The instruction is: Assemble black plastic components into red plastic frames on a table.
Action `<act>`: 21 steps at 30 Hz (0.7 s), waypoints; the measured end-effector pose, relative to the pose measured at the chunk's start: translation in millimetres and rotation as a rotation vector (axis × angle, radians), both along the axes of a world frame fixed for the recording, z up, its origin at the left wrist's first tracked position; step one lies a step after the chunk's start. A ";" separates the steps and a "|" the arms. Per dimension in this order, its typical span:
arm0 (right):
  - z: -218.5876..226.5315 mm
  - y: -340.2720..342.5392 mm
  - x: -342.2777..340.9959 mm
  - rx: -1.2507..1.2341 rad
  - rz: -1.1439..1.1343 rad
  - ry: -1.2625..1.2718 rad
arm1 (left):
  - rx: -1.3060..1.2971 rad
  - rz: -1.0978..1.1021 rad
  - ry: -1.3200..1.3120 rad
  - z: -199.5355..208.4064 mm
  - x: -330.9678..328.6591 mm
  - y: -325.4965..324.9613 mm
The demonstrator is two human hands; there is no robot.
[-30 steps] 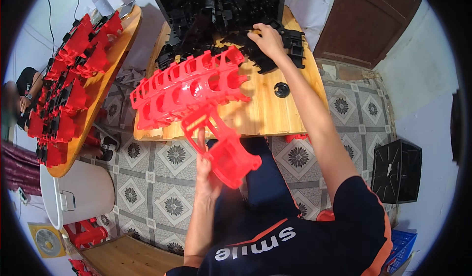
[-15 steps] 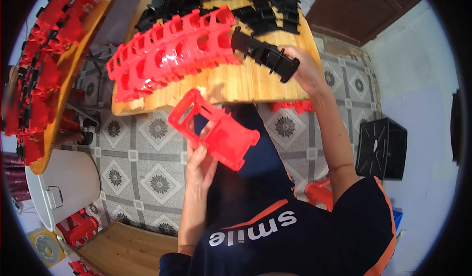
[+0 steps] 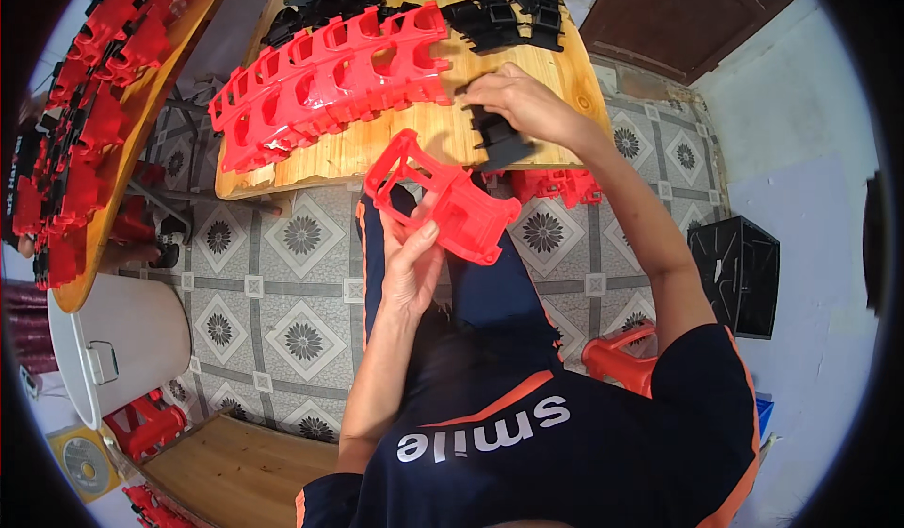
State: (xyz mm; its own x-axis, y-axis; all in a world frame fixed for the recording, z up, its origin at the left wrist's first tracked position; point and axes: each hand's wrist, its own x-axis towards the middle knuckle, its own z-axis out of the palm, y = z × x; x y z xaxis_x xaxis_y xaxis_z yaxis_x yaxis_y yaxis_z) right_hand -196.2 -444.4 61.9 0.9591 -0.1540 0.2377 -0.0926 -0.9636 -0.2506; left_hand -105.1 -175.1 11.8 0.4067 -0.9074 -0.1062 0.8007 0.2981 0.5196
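Note:
My left hand (image 3: 414, 257) grips a red plastic frame (image 3: 471, 219) by its lower left side, in front of the table's near edge. The frame has an open window at one end and a recessed panel at the other. My right hand (image 3: 518, 103) is closed on a black plastic frame (image 3: 499, 144), its fingers over the upper end. This black piece is slightly blurred and hangs over the table's near right part, just above the red frame; the two look close, but contact cannot be made out.
Two joined rows of red frames (image 3: 330, 90) lie on the wooden table (image 3: 395, 137). Black frames (image 3: 513, 20) are piled behind them. Another table with red and black parts (image 3: 99, 104) stands at left, above a white bucket (image 3: 132, 340). A black crate (image 3: 734, 274) sits at right.
My left hand has raised the red frame up and to the right. The black frame has swung to a steeper angle and moved nearer the red one, my right hand now covering its top.

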 end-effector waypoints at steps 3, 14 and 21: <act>-7.3 -12.1 -3.4 0.029 -0.005 0.073 | -0.107 0.041 0.046 5.5 5.8 12.1; 58.5 150.2 -41.4 0.469 -0.326 -0.395 | -0.075 0.193 -0.160 11.5 19.8 11.7; 47.0 189.2 -19.0 0.246 -0.341 -0.449 | -0.097 0.198 -0.179 25.8 12.3 9.4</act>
State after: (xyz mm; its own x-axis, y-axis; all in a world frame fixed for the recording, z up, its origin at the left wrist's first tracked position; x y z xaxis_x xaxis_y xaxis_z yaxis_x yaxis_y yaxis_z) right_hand -215.2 -255.2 108.8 0.6606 -0.5362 0.5255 -0.2196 -0.8073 -0.5478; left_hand -92.8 -165.8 37.6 0.5814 -0.8110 0.0662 0.6204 0.4944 0.6089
